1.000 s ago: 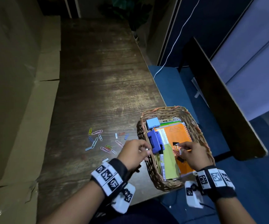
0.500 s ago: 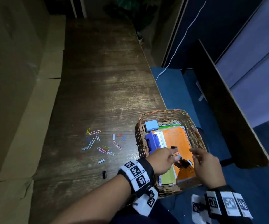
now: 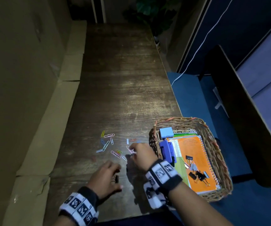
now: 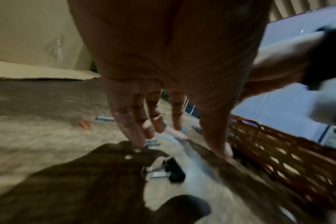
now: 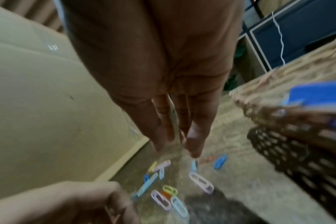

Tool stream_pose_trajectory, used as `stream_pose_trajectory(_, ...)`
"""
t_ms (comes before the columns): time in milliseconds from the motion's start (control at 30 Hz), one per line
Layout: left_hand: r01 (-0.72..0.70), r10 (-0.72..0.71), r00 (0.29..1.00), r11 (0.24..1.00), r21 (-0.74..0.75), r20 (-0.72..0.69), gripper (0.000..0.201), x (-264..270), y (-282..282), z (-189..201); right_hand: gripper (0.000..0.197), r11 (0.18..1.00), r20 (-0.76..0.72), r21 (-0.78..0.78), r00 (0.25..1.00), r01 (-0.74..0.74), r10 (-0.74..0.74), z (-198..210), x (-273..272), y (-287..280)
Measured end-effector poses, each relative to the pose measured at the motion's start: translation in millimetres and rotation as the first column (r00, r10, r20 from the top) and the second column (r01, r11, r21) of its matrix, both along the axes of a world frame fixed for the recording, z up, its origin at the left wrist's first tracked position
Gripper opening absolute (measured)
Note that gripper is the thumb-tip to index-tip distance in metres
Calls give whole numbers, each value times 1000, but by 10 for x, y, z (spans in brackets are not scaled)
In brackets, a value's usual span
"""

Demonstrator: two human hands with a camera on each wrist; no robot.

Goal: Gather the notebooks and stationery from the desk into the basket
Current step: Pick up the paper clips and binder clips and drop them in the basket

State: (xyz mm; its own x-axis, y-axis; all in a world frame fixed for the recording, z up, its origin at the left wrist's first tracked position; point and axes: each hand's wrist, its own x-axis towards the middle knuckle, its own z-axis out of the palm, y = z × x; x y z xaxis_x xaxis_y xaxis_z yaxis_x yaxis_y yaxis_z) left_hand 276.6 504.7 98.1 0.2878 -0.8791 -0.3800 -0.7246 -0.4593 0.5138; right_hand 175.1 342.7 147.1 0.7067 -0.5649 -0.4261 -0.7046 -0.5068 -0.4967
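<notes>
A black binder clip (image 3: 116, 178) lies on the wooden desk (image 3: 123, 87). My left hand (image 3: 115, 173) hovers over it with spread fingers, not touching it; the left wrist view shows the clip (image 4: 171, 171) below the left hand (image 4: 182, 148). Several coloured paper clips (image 3: 108, 144) lie scattered further out. My right hand (image 3: 132, 151) reaches over them with straight fingers, holding nothing (image 5: 175, 150). The wicker basket (image 3: 213, 144) at the desk's right edge holds an orange notebook (image 3: 195, 154), a blue stapler (image 3: 166, 150), a light blue box (image 3: 165, 132) and several binder clips (image 3: 196, 172).
Cardboard sheets (image 3: 25, 95) line the desk's left side. The desk's right edge drops to blue furniture (image 3: 188, 95), and a dark board (image 3: 245, 119) stands right of the basket. A white cable (image 3: 196, 51) hangs behind.
Both hands have left the basket and moved left over the desk. The binder clips they held now lie on the orange notebook.
</notes>
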Motion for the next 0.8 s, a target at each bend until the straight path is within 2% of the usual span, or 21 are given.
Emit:
stream_pose_trajectory(100, 119, -119, 992, 993, -2, 38, 46, -78, 44, -131, 25, 994, -145, -23, 983, 111, -113, -251, 311, -25)
stream_pose_trajectory(233, 47, -44, 997, 998, -45, 64, 25, -92, 47, -267, 18, 961, -169, -111, 949, 252, -268, -483, 455, -45)
stream_pose_trajectory(367, 11, -7, 998, 998, -63, 67, 21, -95, 54, -346, 26, 949, -169, -128, 936, 289, -308, -633, 502, -6)
stream_pose_trajectory(533, 24, -20, 994, 999, -33, 109, 17, -126, 72, -372, 31, 961, -155, -103, 950, 258, -272, -554, 460, 17)
stream_pose_trajectory(633, -46, 48, 997, 998, -39, 54, 14, -109, 58, -348, 25, 967, -79, -56, 965, 247, -251, -319, 377, 36)
stream_pose_trajectory(733, -118, 118, 993, 992, -35, -9, 15, -70, 70, -359, 13, 964, 106, 57, 959, 260, -265, 4, 78, -26)
stream_pose_trajectory(800, -152, 152, 988, 988, -29, -21, 18, -53, 78, -350, 23, 963, 189, 123, 947, 239, -260, 168, -275, -114)
